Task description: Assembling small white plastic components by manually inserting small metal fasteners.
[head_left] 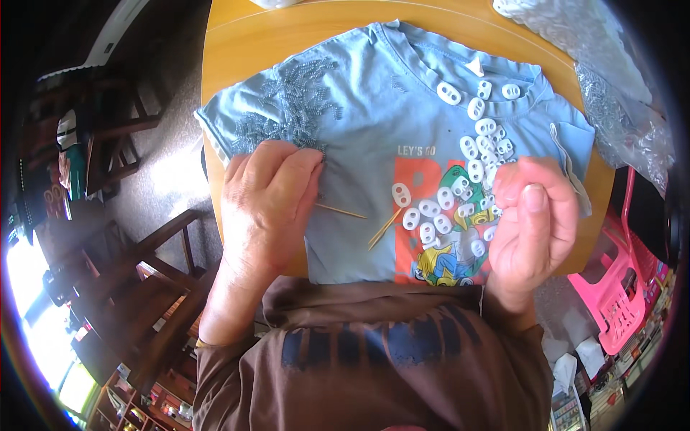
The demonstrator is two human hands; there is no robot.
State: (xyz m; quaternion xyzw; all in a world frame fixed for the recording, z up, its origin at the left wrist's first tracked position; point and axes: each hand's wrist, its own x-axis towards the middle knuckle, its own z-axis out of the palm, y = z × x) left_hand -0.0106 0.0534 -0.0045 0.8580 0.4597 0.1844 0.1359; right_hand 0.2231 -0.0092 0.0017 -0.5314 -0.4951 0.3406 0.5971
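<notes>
A light blue T-shirt [352, 108] with a coloured print lies spread on the table. Small metal coil springs [291, 100] are heaped on its left part. My left hand [266, 201] is at the near edge of that heap, its fingers bunched together; whatever they grip is hidden. White plastic two-hole cord-lock pieces [468, 147] lie scattered over the shirt's right side. Just above the nearest of them, my right hand [535, 223] is closed with thumb and fingers pinched; I cannot make out anything between them. Several wooden toothpicks [384, 230] rest between my hands.
The shirt covers much of the yellow wooden table [287, 29]. Clear plastic bags [618, 108] sit along its right edge. A pink plastic chair [618, 287] stands at the right, and dark wooden furniture [158, 258] at the left.
</notes>
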